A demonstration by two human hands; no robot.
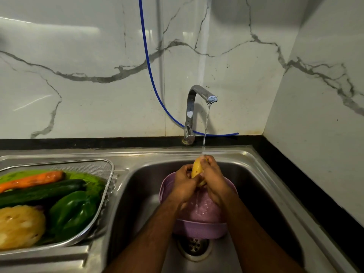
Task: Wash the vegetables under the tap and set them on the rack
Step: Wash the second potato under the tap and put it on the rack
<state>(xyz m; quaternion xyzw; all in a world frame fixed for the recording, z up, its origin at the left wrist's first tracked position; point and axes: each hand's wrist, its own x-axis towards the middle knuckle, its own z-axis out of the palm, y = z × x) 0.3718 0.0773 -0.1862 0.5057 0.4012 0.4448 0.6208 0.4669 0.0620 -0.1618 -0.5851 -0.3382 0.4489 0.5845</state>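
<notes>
Both hands, left [184, 187] and right [213, 182], are curled round a potato [196, 168], held under the tap [199, 99] stream above a bowl [199, 227]; the rack [107, 174] lies at nine o'clock.

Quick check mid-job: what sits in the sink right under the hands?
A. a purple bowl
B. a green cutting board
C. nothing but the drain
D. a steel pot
A: a purple bowl sits in the sink below both hands, the left hand and right hand holding a potato under the tap stream.
</notes>
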